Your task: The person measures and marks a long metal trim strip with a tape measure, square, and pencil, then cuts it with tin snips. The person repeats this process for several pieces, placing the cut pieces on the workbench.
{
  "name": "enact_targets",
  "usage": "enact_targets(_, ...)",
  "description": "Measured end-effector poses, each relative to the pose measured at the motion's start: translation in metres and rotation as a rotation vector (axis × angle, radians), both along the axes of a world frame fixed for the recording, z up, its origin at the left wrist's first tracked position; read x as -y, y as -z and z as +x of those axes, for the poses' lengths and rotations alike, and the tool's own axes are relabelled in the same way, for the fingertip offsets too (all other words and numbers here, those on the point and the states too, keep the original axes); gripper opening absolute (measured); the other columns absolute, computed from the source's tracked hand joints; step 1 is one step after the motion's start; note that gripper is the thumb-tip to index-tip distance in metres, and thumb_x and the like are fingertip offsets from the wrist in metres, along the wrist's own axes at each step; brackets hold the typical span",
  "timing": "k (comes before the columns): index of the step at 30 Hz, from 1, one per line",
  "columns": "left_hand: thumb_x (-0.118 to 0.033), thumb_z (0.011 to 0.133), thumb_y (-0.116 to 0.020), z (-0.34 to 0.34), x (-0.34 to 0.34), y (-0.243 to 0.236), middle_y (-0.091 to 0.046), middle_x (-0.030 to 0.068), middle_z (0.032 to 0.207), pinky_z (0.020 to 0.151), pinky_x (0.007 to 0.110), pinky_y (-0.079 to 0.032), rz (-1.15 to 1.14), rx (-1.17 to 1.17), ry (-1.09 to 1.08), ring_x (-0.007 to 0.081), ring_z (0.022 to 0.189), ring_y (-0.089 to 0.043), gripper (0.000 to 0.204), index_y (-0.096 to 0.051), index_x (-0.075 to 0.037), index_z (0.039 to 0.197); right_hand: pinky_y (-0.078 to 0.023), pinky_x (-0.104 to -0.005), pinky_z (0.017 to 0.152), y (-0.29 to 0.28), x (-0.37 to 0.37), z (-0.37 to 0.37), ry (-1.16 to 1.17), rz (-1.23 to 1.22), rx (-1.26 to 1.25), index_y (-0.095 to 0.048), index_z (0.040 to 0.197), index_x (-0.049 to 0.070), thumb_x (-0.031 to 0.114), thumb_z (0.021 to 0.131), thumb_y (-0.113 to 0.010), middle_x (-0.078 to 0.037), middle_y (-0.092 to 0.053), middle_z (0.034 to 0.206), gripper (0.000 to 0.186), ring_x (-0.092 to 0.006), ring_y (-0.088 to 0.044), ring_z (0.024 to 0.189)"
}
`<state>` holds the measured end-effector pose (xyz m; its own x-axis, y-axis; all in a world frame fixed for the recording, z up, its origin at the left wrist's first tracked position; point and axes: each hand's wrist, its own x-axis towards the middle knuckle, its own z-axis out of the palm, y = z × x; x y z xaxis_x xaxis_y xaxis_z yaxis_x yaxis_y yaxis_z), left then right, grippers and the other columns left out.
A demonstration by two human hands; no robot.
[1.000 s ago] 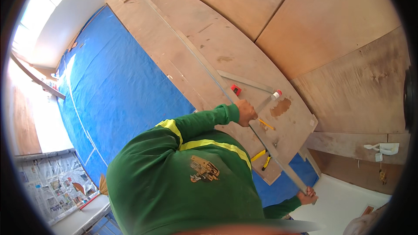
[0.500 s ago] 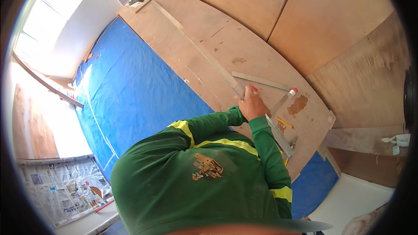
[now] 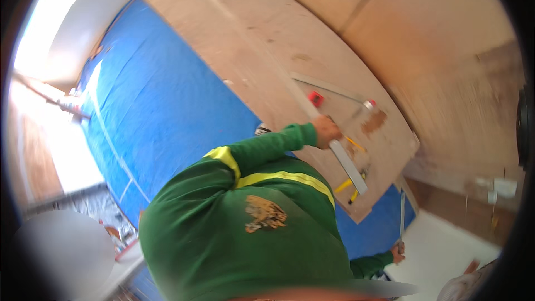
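My left hand [image 3: 327,131] is closed around a long, pale, flat straightedge [image 3: 348,167], which lies lengthwise on the wooden panel [image 3: 245,56]. My right hand [image 3: 398,252] is well off to the lower right, past the panel's near end. A thin metallic strip [image 3: 402,214] sticks up from its closed fingers; its exact kind is not clear. Just beyond my left hand, a red tape measure [image 3: 316,98] sits on the panel. A yellow pencil [image 3: 355,144] lies right of that hand. Yellow-and-black hand tools [image 3: 354,194] rest by the straightedge's near end, partly covered by it.
Further right on the panel are a thin pale strip [image 3: 329,86] and a small white container with a red cap [image 3: 370,105]. Blue sheeting [image 3: 161,83] spreads along the panel's left side. Wooden boards [image 3: 440,39] rise at the right. Newspaper-covered surface [image 3: 106,200] stands lower left.
My right hand has left the spot beside my left hand and swung to the lower right with the metallic strip. The red tape measure has come into full view. The whole view has shifted slightly.
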<state>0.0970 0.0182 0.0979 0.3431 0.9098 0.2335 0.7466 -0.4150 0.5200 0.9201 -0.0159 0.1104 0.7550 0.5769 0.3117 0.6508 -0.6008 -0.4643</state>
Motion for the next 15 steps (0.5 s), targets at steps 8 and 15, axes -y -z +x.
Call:
enact_targets(8, -0.035, 0.075, -0.089, 0.008, 0.025, 0.093, -0.074, 0.0062, 0.097, 0.087, 0.054, -0.054, -0.315, -0.253, 0.137, 0.0343, 0.103, -0.074, 0.038, -0.070, -0.017, 0.102, -0.041, -0.0612, 0.098, 0.094, 0.104, -0.061, 0.243, -0.647, -0.047, -0.074, 0.102, 0.014, 0.059, 0.099, -0.061, -0.017, -0.072, 0.102, 0.047, -0.0423, -0.061, 0.112)
enact_targets(15, -0.027, 0.070, -0.096, 0.013, 0.027, 0.130, -0.068, 0.0079, 0.117, 0.098, 0.052, -0.051, -0.286, -0.251, 0.121, 0.0341, 0.118, -0.066, 0.057, -0.067, -0.016, 0.117, -0.034, -0.0808, 0.114, 0.111, -0.020, -0.157, 0.198, 1.076, -1.745, -0.044, 0.157, 0.011, 0.074, 0.108, -0.043, -0.022, -0.057, 0.128, 0.079, -0.0442, -0.056, 0.127)
